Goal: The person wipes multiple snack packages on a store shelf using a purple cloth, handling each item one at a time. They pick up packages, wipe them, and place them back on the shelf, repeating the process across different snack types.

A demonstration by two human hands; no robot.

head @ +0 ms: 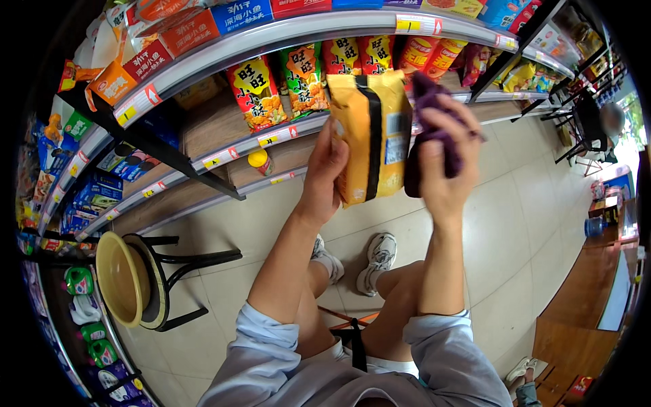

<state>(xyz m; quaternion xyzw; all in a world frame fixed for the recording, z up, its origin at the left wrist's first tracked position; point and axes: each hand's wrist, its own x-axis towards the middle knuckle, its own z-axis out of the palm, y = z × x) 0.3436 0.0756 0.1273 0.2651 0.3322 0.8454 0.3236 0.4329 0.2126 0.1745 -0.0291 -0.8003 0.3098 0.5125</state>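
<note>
My left hand (325,175) grips the left side of a yellow snack bag (374,137) with a black stripe down it. The bag is upright, held out in front of the shelves. A dark purple cloth (438,132) is bunched in my right hand (450,163), against or close to the bag's right side; the cloth and fingers are a little blurred. Behind the bag, red and green snack packets (304,84) stand in a row on the middle shelf (213,114). Red-and-yellow canisters (419,53) stand to their right.
A yellow plastic basin (119,280) rests on a black-legged stool (188,259) at left. A small yellow-lidded tub (261,162) sits on the bottom shelf. Green detergent bottles (101,352) line the lower left. A wooden counter (569,325) stands at right, with another person's foot (521,369) near it.
</note>
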